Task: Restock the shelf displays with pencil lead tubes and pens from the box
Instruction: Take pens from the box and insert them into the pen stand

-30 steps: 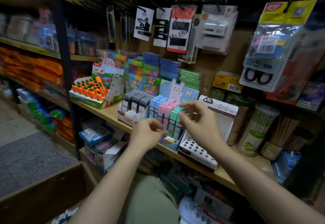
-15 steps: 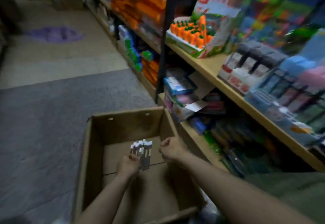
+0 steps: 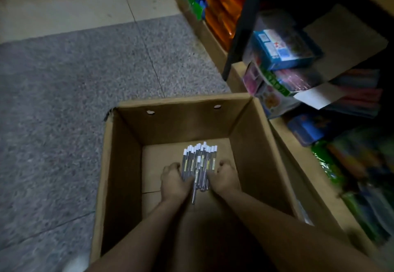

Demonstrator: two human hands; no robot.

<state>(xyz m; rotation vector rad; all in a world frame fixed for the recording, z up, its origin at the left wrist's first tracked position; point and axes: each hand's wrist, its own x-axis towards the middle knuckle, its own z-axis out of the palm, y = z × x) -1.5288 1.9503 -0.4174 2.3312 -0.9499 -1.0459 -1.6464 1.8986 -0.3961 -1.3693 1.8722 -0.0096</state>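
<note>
An open cardboard box (image 3: 125, 165) stands on the floor below me. On its bottom lies a bundle of pens (image 3: 199, 165) with white caps pointing away from me. My left hand (image 3: 175, 181) presses against the bundle's left side and my right hand (image 3: 225, 177) against its right side, fingers curled around the pens. One pen sticks out toward me between the hands. The shelf displays are out of view.
The lower shelves (image 3: 238, 73) at the right hold blue boxes (image 3: 279, 47), colourful packets and orange packs (image 3: 223, 13). A black shelf post (image 3: 241, 30) stands behind the box. Grey speckled floor (image 3: 74, 79) spreads to the left.
My view dropped from the shelf display down to the box. Both hands left the lead tubes on the shelf, went into the box and closed on the pen bundle from both sides.
</note>
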